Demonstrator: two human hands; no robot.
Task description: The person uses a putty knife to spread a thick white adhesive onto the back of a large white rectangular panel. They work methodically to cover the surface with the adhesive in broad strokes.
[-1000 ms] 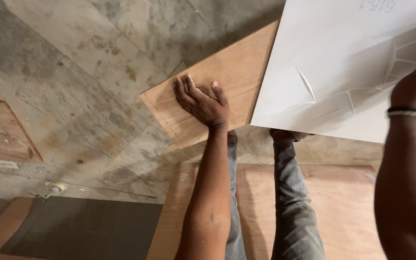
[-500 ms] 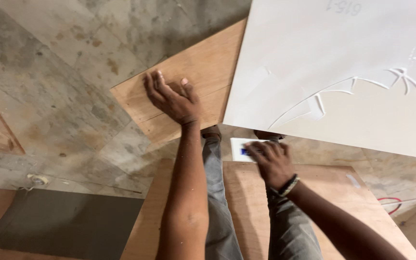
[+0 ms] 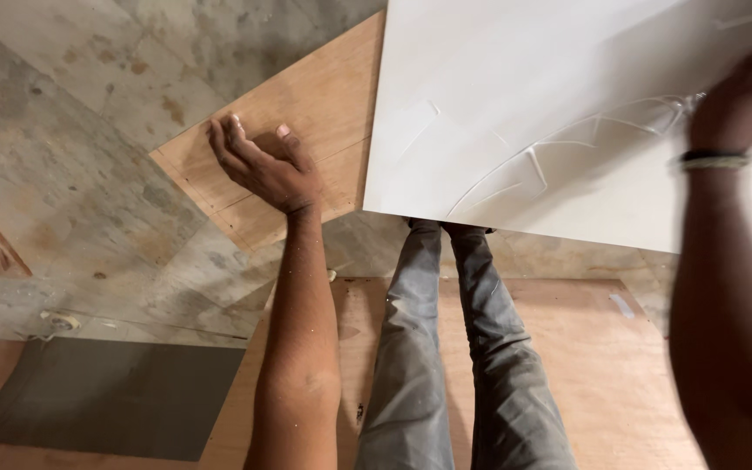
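Head view: left hand [image 3: 261,165], fingers spread, presses flat on the plywood panel [image 3: 306,113] overhead. Right hand [image 3: 746,91], blurred, grip unclear, touches the white embossed panel [image 3: 533,104] just beside the plywood, above grey-trousered legs [image 3: 446,348].

White embossed panel [image 3: 567,113], overlapping brown plywood sheet [image 3: 306,113]

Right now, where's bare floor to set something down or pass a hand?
Free: bare concrete left of the plywood panel, and plywood sheet right of the grey-trousered legs. The dark mat at lower left is bare too. Crowded: the left hand rests on the plywood panel, the right hand on the white panel, feet under its edge.
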